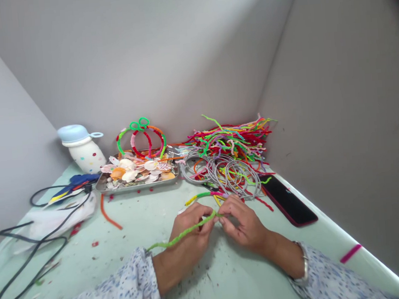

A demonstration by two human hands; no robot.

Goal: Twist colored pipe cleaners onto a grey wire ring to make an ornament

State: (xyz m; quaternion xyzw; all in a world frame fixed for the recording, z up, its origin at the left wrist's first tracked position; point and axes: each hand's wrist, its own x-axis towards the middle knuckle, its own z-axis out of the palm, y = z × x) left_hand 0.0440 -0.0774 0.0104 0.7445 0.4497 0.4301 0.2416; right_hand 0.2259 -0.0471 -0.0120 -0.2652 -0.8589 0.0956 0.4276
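Note:
Both hands meet at the middle of the table, fingertips close together. My left hand (193, 226) is closed in a pinch on a light green pipe cleaner (182, 235), whose loose end trails back over the wrist toward the sleeve. My right hand (243, 222) is closed too, pinching at the same green strand where it reaches across. Just beyond the fingers curves a wire wrapped in yellow, green, pink and purple fuzz (203, 195). Part of it is hidden behind the hands, so I cannot tell whether they grip it as well.
Bare grey wire rings (236, 176) lie ahead, before a heap of colourful pipe cleaners (233, 140). A metal tray (136, 187) holds shells and wrapped rings (140, 145). At left are a white bottle (86, 153), pliers (79, 181) and a black cable (30, 245); at right, a phone (289, 200).

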